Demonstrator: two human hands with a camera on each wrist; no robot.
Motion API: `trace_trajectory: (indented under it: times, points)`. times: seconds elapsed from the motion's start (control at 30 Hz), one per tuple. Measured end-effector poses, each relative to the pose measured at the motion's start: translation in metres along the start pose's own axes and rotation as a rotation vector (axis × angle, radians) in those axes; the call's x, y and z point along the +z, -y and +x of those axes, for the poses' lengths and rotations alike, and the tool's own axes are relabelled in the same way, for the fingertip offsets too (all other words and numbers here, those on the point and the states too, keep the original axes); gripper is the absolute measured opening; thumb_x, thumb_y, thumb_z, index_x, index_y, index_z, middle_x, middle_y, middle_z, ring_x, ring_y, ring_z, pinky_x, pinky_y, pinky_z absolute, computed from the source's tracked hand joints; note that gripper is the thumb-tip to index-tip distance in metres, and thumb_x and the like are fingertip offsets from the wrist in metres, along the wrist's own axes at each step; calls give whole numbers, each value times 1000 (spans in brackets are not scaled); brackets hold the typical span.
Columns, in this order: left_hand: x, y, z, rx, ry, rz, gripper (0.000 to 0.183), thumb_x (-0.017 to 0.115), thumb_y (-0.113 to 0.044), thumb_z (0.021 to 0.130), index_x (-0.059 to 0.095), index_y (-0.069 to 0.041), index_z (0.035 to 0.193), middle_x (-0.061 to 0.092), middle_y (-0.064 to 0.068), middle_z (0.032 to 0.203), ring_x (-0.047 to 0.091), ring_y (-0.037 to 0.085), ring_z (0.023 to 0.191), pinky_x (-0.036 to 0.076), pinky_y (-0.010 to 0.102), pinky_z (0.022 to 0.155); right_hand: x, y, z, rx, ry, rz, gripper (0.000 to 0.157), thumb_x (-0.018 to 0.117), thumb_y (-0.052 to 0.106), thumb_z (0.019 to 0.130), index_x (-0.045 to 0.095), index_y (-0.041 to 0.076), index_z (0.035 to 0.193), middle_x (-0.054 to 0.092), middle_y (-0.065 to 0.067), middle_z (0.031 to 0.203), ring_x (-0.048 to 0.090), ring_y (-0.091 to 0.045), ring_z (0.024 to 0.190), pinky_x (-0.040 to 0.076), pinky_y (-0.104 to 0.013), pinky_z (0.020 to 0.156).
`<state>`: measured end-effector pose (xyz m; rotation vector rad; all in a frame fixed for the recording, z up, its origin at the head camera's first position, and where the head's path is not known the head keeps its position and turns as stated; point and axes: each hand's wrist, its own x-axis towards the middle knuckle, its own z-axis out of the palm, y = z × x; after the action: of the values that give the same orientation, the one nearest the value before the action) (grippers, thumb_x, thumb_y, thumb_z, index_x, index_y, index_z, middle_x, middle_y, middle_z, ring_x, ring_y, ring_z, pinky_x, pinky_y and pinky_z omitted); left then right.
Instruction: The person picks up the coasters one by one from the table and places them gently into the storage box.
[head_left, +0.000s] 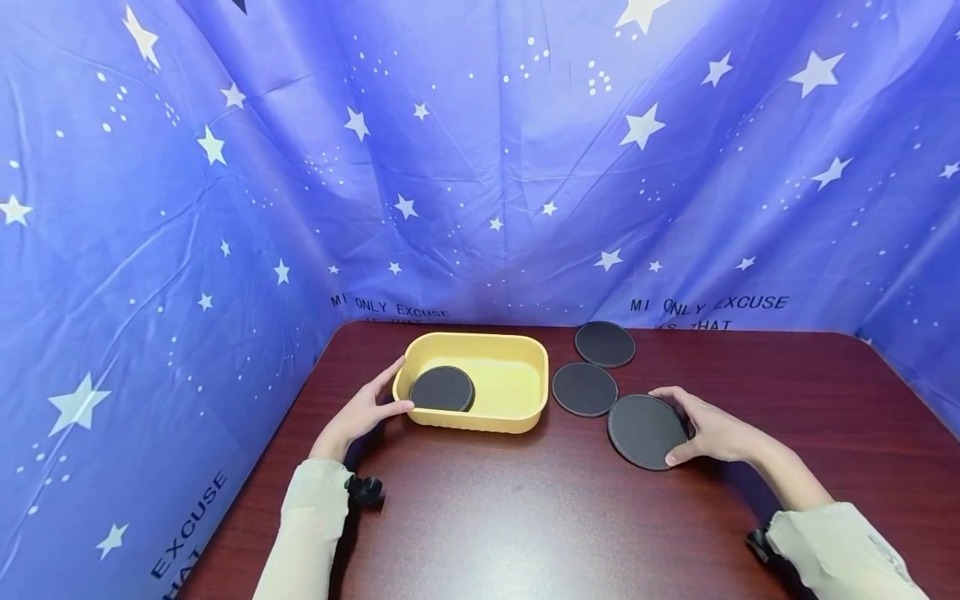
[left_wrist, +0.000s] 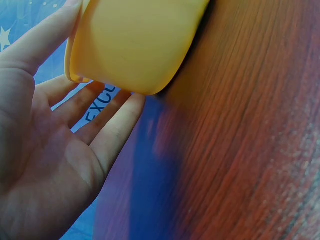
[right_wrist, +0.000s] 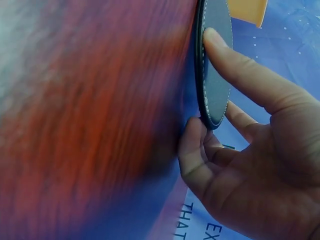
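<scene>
The left hand (head_left: 363,412) holds the left end of a yellow rectangular bin (head_left: 510,421), its thumb along the near side and its fingers at the end wall. Inside that bin, at the left, lies a round black coaster (head_left: 442,387); whether others lie beneath it is hidden. My right hand (head_left: 708,429) grips another black coaster (head_left: 647,432) by its right edge, thumb on the top face and fingers at the rim. In the right wrist view this coaster (right_wrist: 217,75) shows pale edge stitching and is raised off the table at least in part.
Two more black coasters, a nearer one (head_left: 585,389) and a farther one (head_left: 605,344), lie on the dark red wooden table (head_left: 487,517) to the right of the bin. A blue star-patterned curtain (head_left: 465,167) hangs behind the table and along its left side.
</scene>
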<state>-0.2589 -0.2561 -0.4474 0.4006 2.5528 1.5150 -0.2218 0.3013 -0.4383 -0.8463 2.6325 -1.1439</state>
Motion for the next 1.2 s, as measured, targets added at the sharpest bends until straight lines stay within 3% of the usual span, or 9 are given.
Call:
trace_trajectory:
  times: [0.17, 0.3, 0.37, 0.47, 0.57, 0.7, 1.0, 1.2]
  points:
    - [0, -1, -1, 2, 1, -2, 83, 71, -18, 93, 22, -19, 160, 22, 11, 167, 15, 35, 155, 14, 58, 124, 0, -3, -4, 20, -56, -18, 82, 88, 12, 70, 42, -3, 136, 61, -17, 113, 53, 0, 91, 50, -23, 67]
    - [0, -2, -2, -14, -5, 16, 84, 72, -22, 92, 23, -23, 160, 22, 8, 167, 13, 34, 155, 12, 59, 124, -1, -4, -8, 55, -47, 87, 73, 82, 4, 75, 42, -5, 136, 57, -21, 107, 56, -3, 77, 51, -23, 61]
    - [-1, -2, -2, -18, -4, 22, 84, 72, -23, 92, 23, -24, 160, 22, 8, 167, 13, 34, 155, 12, 60, 124, -3, -7, -11, 75, -45, 151, 67, 79, 1, 77, 46, 1, 135, 54, -20, 103, 55, -3, 70, 49, -22, 57]
    - [0, -2, -2, -10, -2, 20, 83, 70, -20, 93, 22, -23, 160, 22, 9, 167, 13, 34, 155, 12, 60, 124, -4, -11, -14, 91, -49, 219, 61, 76, -2, 80, 53, 19, 132, 52, -18, 102, 55, -1, 67, 49, -21, 55]
    - [0, -2, -1, -5, -1, 12, 83, 70, -17, 93, 22, -22, 160, 21, 9, 167, 13, 34, 155, 13, 59, 124, -5, -14, -17, 84, -56, 252, 61, 74, -4, 81, 55, 29, 128, 54, -15, 103, 61, 0, 72, 52, -21, 58]
    - [0, -1, -1, -5, -2, 3, 83, 70, -16, 93, 22, -21, 160, 22, 8, 167, 14, 33, 155, 14, 58, 124, -6, -16, -19, 88, -48, 295, 54, 72, -4, 84, 57, 23, 129, 58, -8, 104, 66, -1, 81, 58, -23, 64]
    - [-1, -1, -1, -10, -4, 5, 85, 72, -22, 92, 23, -22, 160, 22, 8, 167, 13, 33, 155, 13, 58, 125, -12, -17, -24, 241, 11, 568, 43, 64, 1, 93, 57, 25, 128, 61, 2, 111, 70, -8, 91, 62, -29, 80]
    - [0, 0, -1, -4, -4, -2, 83, 70, -17, 93, 22, -21, 160, 21, 8, 167, 13, 34, 155, 13, 58, 124, -15, -18, -26, 237, 1, 694, 44, 59, -2, 95, 60, 28, 128, 65, 7, 112, 70, -7, 96, 60, -27, 84]
